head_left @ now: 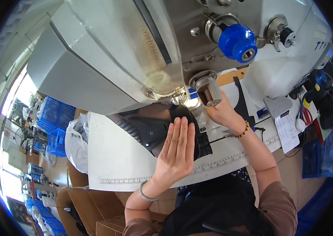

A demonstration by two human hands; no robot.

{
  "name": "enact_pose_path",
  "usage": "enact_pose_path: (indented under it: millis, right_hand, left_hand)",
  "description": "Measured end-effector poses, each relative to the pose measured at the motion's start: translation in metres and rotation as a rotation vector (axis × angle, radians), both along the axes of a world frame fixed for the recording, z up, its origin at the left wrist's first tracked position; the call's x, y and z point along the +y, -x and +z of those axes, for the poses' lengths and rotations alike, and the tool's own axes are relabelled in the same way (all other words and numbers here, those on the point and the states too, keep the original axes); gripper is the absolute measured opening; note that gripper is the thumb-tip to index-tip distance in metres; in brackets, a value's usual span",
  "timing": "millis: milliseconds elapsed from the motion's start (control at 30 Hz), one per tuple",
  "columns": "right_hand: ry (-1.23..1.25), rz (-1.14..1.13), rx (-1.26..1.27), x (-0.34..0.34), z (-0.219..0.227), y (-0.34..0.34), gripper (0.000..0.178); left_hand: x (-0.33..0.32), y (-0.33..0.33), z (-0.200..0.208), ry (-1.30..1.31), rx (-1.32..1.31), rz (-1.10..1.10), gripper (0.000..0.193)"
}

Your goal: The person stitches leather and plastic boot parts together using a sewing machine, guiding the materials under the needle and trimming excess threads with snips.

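Left hand [177, 151] rests flat, fingers together, on the black piece [141, 129] under the machine [95, 59]. Right hand [225, 112] curls beside the metal cylinder [209, 91]; grip cannot be determined.

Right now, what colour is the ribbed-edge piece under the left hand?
Mostly black; the ribbed-edge piece shows best in the head view.

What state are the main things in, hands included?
machine: running or stopped, cannot tell
black piece: partly hidden by the machine
left hand: flat, fingers extended on the black piece
right hand: fingers partly hidden, grip unclear
white plastic bag: bulging
blue crates: stacked
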State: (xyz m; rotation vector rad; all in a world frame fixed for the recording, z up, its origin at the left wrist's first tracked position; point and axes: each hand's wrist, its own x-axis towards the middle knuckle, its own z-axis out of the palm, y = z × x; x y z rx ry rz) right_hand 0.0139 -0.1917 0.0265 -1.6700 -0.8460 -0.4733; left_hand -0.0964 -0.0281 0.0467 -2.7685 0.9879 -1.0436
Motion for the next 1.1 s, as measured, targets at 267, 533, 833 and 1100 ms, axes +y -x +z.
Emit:
enact_pose_path:
  millis: [267,533,833,1100]
  right_hand:
    - [0.094,-0.125,-0.164,-0.006,-0.003,0.003,0.047]
    - [0.097,-0.172,-0.176,-0.005,-0.001,0.010,0.047]
    - [0.125,-0.243,-0.212,0.004,-0.015,0.015,0.044]
    - [0.127,-0.279,-0.279,0.006,-0.019,0.016,0.039]
  left_hand:
    - [0.031,-0.013,0.024,0.099,0.171,-0.141,0.051]
    - [0.043,-0.025,0.022,0.278,0.235,-0.254,0.062]
    - [0.057,-0.038,0.001,0.360,-0.049,-0.081,0.041]
    - [0.057,-0.035,-0.002,0.379,0.037,-0.141,0.048]
